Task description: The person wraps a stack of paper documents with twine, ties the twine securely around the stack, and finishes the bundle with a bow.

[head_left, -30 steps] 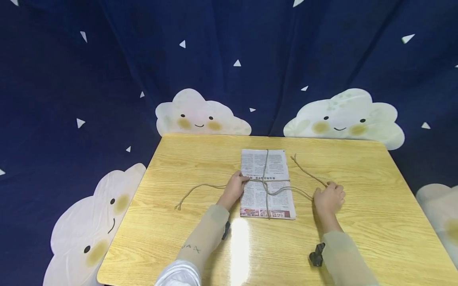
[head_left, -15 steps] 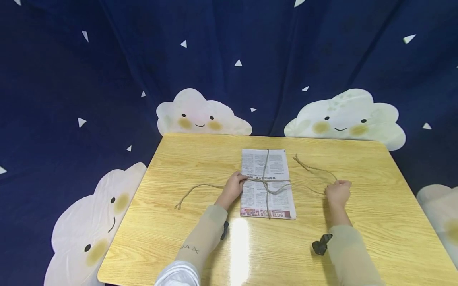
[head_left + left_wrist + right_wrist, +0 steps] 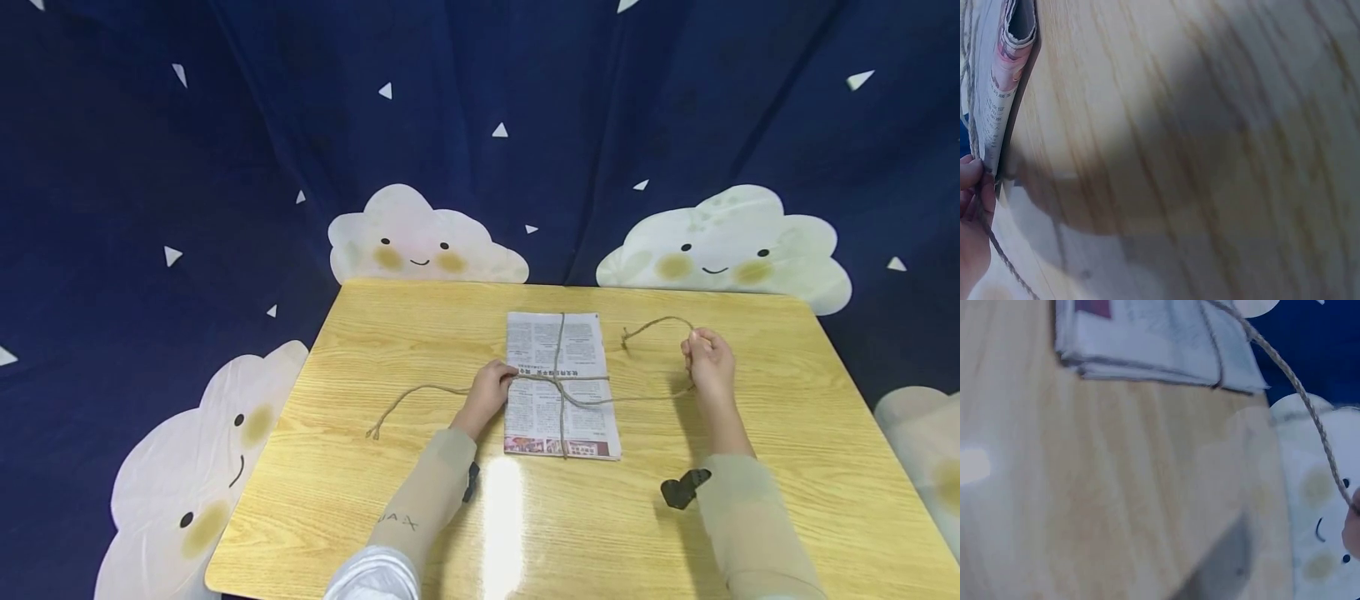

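A folded stack of newspapers [image 3: 532, 417] lies on the table, with brown twine [image 3: 558, 342] running lengthwise and crosswise over it and crossing near the middle. At the stack's left edge my left hand [image 3: 489, 396] pinches the twine between thumb and fingers, as the left wrist view also shows. Its loose tail [image 3: 408, 392] trails left across the table. My right hand [image 3: 711, 362], to the right of the stack, grips the other length of twine, which stretches back to the crossing. The free end of that length [image 3: 652, 323] arcs leftward from the fingers.
The light wooden table [image 3: 337, 533] carries the stack. Behind it hangs a dark blue curtain [image 3: 450, 100] with white triangles and smiling clouds. A black wrist device [image 3: 684, 489] sits on the right forearm, another [image 3: 471, 482] on the left.
My right hand has moved right and then away from me with the twine, drawing it straighter beside the stack and lifting its free end into an arc. The left hand has hardly moved.
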A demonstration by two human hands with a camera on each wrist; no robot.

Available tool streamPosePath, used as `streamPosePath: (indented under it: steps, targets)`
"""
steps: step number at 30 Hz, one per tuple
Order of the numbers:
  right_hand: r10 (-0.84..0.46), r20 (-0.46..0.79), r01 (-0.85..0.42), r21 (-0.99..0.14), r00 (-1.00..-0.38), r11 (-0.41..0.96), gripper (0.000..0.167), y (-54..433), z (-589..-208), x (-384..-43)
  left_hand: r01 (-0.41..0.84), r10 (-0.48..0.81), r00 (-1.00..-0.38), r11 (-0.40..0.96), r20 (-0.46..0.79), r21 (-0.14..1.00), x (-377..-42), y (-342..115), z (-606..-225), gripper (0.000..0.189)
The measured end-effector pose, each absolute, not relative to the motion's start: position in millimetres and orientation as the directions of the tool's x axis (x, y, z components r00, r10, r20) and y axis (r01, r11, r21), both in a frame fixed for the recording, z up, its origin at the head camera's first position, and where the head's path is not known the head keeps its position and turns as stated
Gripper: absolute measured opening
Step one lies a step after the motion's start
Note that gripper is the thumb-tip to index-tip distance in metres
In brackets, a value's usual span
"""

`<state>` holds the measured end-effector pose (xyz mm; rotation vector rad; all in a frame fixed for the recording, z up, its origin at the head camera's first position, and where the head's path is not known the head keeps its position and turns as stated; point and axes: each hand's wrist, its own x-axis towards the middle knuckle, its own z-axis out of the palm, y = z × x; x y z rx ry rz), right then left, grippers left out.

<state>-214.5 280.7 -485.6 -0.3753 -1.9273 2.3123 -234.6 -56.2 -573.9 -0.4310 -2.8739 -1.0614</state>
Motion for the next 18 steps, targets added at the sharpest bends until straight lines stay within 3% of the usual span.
streamPosePath:
  steps: [4, 8, 13, 18]
  targets:
    - [0.006, -0.042, 0.037, -0.943, -0.999, -0.331, 0.007, 270.4, -476.8, -222.9, 0.254, 0.22, -0.966, 0.703, 0.137, 0.664, -234.8, -56.5, -573.9, 0.017]
    - [-0.22, 0.037, 0.043, -0.937, -0.975, -0.348, 0.018, 255.2, -481.1, -234.2, 0.227, 0.194, -0.973, 0.675, 0.129, 0.702, -234.9, -57.5, -572.9, 0.016]
    - [-0.404, -0.035, 0.077, -0.993, -0.914, -0.089, 0.018, 229.5, -495.8, -246.8, 0.211, 0.183, -0.976, 0.648, 0.12, 0.731, -235.4, -59.1, -572.2, 0.014]
    - [-0.315, -0.168, 0.077, -0.957, -0.934, 0.281, 0.023, 201.9, -509.7, -258.3, 0.217, 0.181, -0.975, 0.654, 0.128, 0.724, -236.8, -58.9, -573.2, 0.013]
